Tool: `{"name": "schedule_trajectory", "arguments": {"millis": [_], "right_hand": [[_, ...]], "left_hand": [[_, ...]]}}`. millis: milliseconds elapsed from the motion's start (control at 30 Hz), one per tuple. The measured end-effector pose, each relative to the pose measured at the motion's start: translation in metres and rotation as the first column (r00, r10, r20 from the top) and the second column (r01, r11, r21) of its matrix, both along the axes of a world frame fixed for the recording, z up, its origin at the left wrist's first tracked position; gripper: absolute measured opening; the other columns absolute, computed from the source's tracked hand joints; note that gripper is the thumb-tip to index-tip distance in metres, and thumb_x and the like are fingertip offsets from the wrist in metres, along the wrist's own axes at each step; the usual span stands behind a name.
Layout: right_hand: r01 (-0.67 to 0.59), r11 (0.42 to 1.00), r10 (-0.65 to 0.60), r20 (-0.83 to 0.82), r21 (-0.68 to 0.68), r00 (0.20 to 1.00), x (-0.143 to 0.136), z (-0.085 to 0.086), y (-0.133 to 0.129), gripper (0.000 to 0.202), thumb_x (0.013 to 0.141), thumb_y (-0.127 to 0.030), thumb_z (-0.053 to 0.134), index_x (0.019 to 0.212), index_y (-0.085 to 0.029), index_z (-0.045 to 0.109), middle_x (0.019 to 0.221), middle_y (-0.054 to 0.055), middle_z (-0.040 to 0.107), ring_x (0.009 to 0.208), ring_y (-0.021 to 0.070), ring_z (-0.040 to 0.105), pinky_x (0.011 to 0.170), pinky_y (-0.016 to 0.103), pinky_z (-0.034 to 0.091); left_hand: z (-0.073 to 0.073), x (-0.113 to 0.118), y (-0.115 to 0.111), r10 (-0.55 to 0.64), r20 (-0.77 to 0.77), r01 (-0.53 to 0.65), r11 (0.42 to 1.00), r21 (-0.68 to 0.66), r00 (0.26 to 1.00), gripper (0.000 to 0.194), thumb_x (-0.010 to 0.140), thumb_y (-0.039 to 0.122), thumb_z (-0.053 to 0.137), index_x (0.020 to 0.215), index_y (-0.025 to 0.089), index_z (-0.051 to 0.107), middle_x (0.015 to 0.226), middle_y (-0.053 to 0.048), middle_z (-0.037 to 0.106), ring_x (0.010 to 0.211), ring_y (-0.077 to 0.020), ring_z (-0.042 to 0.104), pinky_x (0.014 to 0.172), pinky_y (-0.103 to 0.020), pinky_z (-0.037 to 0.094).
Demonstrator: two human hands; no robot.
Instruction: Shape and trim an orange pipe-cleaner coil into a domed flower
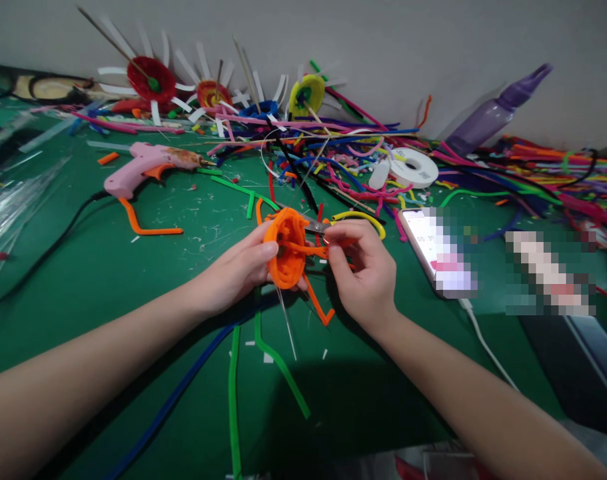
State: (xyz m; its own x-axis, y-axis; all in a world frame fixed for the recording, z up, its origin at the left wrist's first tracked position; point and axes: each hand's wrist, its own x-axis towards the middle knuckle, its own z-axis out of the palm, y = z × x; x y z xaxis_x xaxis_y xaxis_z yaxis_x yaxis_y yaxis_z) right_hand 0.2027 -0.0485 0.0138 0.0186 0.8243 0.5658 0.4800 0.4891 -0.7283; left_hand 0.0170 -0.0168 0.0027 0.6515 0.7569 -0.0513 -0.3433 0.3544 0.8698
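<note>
An orange cup shape [286, 270] of coiled fuzzy stems is held on its side, its hollow turned to the right. My left hand [243, 267] grips it from the left, thumb on its rim. My right hand [363, 270] pinches an orange stem [310, 251] that runs out of the hollow. Metal scissors [316, 227] lie behind, partly hidden by my right hand. Thin clear strands hang below the cup, and a bent orange stem [317, 303] shows under it.
A pink glue gun [150, 163] lies at the left on the green table [183, 400]. Colourful stems, a white spool [416, 167], a purple bottle [488, 120] and finished flower-like pieces [150, 77] line the back. A phone [436, 250] is at the right; green stems [234, 400] lie in front.
</note>
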Motion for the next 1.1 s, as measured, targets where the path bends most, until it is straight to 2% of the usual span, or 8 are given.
{"name": "schedule_trajectory", "arguments": {"millis": [367, 633, 833, 1100], "right_hand": [[-0.059, 0.998, 0.058, -0.057, -0.007, 0.997, -0.0006, -0.0001, -0.0013, 0.015, 0.086, -0.009, 0.053, 0.092, -0.02, 0.061, 0.093, 0.004, 0.064, 0.088, 0.0144, 0.062, 0.07, 0.027, 0.055], [-0.08, 0.992, 0.078, -0.029, -0.094, 0.997, -0.0009, 0.0016, -0.0011, 0.014, 0.085, -0.011, 0.052, 0.09, -0.021, 0.061, 0.093, 0.004, 0.066, 0.085, 0.0157, 0.063, 0.068, 0.03, 0.055], [-0.073, 0.994, 0.072, -0.019, -0.075, 0.997, -0.001, 0.0006, -0.0015, 0.014, 0.085, -0.011, 0.052, 0.09, -0.021, 0.061, 0.093, 0.005, 0.066, 0.087, 0.0162, 0.063, 0.069, 0.03, 0.055], [-0.055, 0.992, 0.055, -0.002, -0.109, 0.998, -0.001, 0.0021, -0.0007, 0.014, 0.085, -0.011, 0.052, 0.088, -0.021, 0.062, 0.092, 0.004, 0.067, 0.084, 0.0153, 0.064, 0.068, 0.029, 0.055]], "left_hand": [[0.0022, 0.0, 0.0009, 0.022, -0.004, -0.022, 1.0, -0.004, 1.0, 0.053, 0.082, 0.049, 0.064, 0.123, 0.019, 0.05, 0.11, -0.009, 0.068, 0.076, -0.0204, 0.072, 0.071, -0.031, 0.058], [0.0028, 0.0014, 0.0011, 0.018, 0.019, -0.018, 1.0, -0.008, 1.0, 0.052, 0.082, 0.048, 0.064, 0.123, 0.018, 0.049, 0.099, -0.006, 0.071, 0.076, -0.0199, 0.072, 0.072, -0.031, 0.059], [0.0014, 0.0015, 0.0011, 0.016, 0.018, -0.016, 1.0, -0.014, 1.0, 0.055, 0.082, 0.048, 0.065, 0.124, 0.018, 0.048, 0.094, -0.005, 0.072, 0.074, -0.0196, 0.072, 0.071, -0.03, 0.058], [0.003, 0.0013, 0.0008, 0.025, 0.029, -0.024, 0.999, -0.03, 0.999, 0.055, 0.08, 0.048, 0.067, 0.122, 0.018, 0.05, 0.099, -0.006, 0.071, 0.076, -0.0202, 0.073, 0.072, -0.031, 0.06]]}}
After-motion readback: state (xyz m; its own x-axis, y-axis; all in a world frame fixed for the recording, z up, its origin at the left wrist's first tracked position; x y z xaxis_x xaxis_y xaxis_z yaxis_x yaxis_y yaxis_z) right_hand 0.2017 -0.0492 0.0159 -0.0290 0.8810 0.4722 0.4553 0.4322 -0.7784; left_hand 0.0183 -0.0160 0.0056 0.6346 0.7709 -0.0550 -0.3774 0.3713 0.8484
